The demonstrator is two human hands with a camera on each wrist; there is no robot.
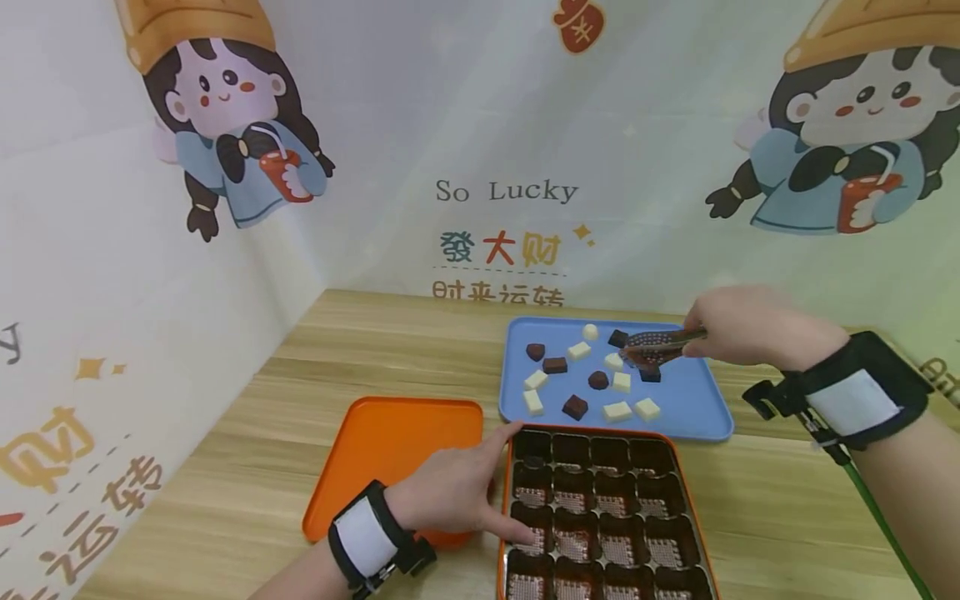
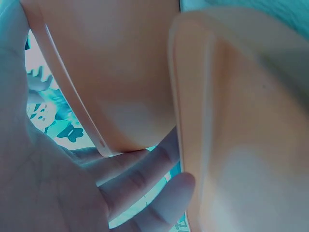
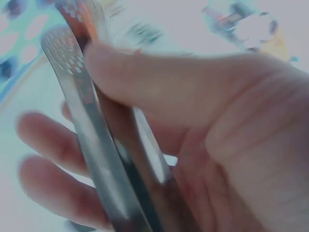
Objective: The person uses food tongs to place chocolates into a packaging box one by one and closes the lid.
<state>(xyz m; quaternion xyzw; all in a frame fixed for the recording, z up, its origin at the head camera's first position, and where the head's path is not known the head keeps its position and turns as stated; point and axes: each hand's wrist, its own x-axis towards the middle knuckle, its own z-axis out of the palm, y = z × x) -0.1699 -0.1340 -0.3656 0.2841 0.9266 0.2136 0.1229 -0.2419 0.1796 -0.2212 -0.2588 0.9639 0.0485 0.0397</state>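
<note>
My right hand (image 1: 738,325) holds metal tongs (image 3: 104,145) with perforated ends, thumb on one side and fingers on the other. The tong ends hover over the right half of a blue tray (image 1: 705,408), overlapping a white chocolate (image 1: 613,362) and close to a dark chocolate (image 1: 650,376). Several white and brown chocolates lie scattered on that tray. My left hand (image 1: 457,487) grips the left side of an orange-rimmed box with a brown compartment insert (image 1: 592,492), thumb over its rim. A dark piece (image 1: 534,461) shows in the back left compartment.
An orange tray (image 1: 405,433) lies left of the box, partly behind my left hand. The blue tray sits just beyond the box on the wooden table (image 1: 300,367). A printed cloth (image 1: 375,167) hangs behind and to the left.
</note>
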